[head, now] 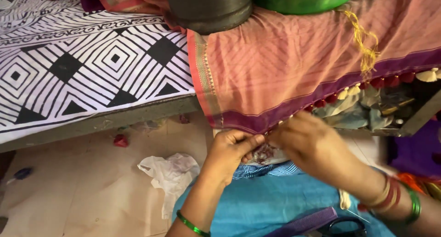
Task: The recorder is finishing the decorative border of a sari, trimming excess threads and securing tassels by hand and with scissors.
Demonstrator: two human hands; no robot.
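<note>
Scissors (pixel 342 228) and purple comb (pixel 305 222) lie nearest on blue cloth (pixel 257 205), within reach. Left hand (pixel 227 154) pinches the pink saree's (pixel 285 67) purple border; right hand (pixel 312 145) fingers pressed together at the tassel edge. Saree hangs off the bed (pixel 69 67), weighted by pots, keeping the hem taut.

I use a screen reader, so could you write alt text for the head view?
Two hands, left hand and right hand, pinch the purple border of a pink sari edged with tassels. A black-and-white patterned sheet lies to the left.
</note>
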